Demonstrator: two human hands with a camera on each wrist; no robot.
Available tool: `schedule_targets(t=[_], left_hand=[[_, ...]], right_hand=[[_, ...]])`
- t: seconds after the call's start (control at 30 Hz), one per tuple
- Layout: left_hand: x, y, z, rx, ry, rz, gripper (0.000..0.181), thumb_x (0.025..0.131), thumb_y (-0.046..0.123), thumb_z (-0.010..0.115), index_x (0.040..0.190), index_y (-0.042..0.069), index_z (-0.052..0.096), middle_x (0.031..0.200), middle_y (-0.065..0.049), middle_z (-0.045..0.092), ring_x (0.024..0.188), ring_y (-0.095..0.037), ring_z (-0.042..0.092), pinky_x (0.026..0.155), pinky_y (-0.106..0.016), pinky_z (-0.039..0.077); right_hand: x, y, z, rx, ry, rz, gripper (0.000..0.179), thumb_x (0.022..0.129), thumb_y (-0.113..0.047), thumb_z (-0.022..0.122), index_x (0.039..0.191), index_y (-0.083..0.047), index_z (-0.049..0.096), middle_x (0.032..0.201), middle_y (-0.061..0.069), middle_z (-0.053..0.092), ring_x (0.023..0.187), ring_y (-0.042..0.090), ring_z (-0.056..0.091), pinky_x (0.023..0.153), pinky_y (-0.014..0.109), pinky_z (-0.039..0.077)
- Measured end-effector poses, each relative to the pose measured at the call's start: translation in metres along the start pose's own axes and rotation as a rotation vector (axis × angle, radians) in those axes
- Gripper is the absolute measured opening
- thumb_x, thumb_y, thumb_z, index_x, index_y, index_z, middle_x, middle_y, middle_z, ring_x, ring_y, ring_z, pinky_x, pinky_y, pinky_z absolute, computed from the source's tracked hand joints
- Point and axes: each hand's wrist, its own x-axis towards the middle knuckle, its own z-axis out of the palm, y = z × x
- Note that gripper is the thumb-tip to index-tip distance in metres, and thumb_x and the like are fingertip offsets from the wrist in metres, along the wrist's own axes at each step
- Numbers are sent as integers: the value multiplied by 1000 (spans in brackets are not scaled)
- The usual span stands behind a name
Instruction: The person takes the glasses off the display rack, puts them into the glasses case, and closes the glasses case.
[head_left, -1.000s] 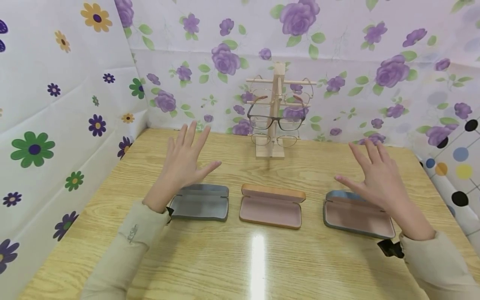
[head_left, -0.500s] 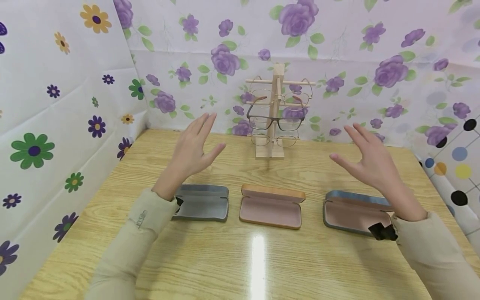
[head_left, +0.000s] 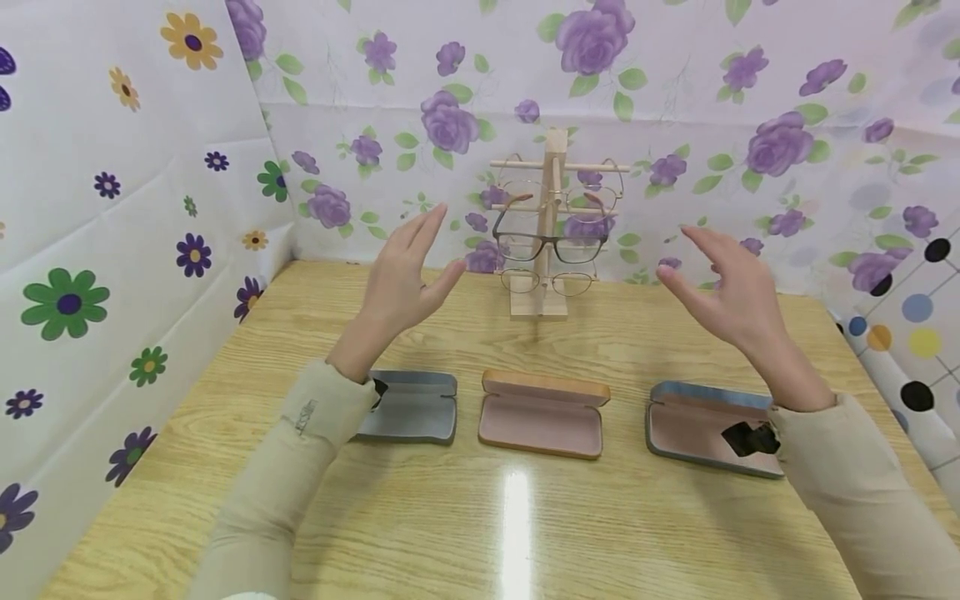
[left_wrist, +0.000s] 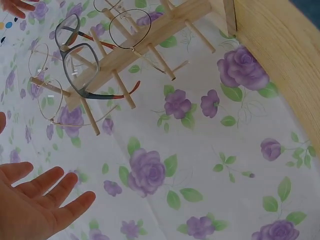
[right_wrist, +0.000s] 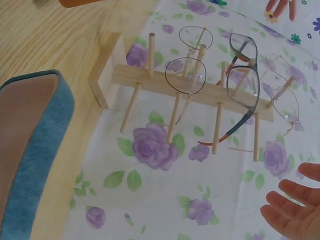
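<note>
My left hand is raised above the table, left of a wooden glasses stand, fingers extended and holding nothing. On the other side my right hand hovers with straight fingers, also holding nothing. Three pairs of glasses hang on the stand: thin gold-framed glasses on top, dark-framed glasses in the middle, and thin wire-framed glasses at the bottom. In the left wrist view the dark glasses show reddish temple tips. Neither hand touches the stand.
Three glasses cases lie with lids up along the table: a grey one partly behind my left sleeve, an orange one in the middle, and a blue one partly behind my right wrist. Flowered cloth stands behind.
Both hands have moved forward and inward toward the stand, and their spread fingers have drawn closer together. The glasses, stand and cases have stayed put.
</note>
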Motion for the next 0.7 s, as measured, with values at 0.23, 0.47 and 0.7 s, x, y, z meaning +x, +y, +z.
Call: schedule_targets(t=[0.23,0.47,0.7], left_hand=[[11,-3,10,-82,78,-13,55,87,22,57,133,-2,42,127,-20,49,115,-34,46,98,-45,36],[23,-3,17,-168,110,0,52,86,18,58,130,-6,44,126,-21,51,112,-32,49,95,-42,39],[36,1,24,-239,161,21,45,86,12,59,125,-7,49,114,-22,57,98,-32,56,81,-39,47]], right_hand=[[15,-4,6,76,61,-17,48,87,-29,60,128,-4,52,117,18,58,100,34,56,79,33,49],[26,-5,11,155,74,22,44,88,-24,60,126,-3,54,111,18,61,96,29,58,72,7,40],[38,-9,15,178,89,57,42,88,-26,60,126,-7,55,108,14,63,89,11,58,75,18,47]])
